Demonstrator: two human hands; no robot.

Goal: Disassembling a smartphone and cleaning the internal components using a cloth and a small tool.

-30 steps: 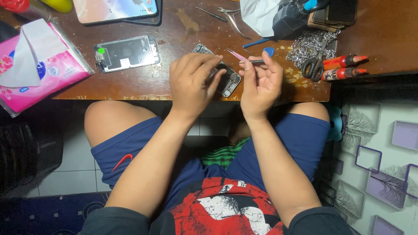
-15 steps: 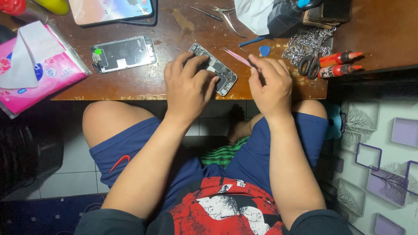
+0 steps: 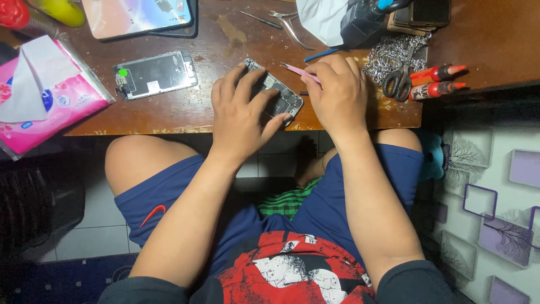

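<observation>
Left hand (image 3: 243, 110) fingers spread, pinning opened phone (image 3: 275, 93) flat on surface (image 3: 225, 45); right hand (image 3: 337, 93) beside phone, pinching pink tool (image 3: 298, 70) for prying.

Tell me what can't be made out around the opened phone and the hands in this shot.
Head view:
- Opened phone: the left hand covers much of it.
- Pink tool: its working end is hidden under the right hand.
- Phone's inner parts: too small.
- Tablet: cut off by the top edge.
</observation>
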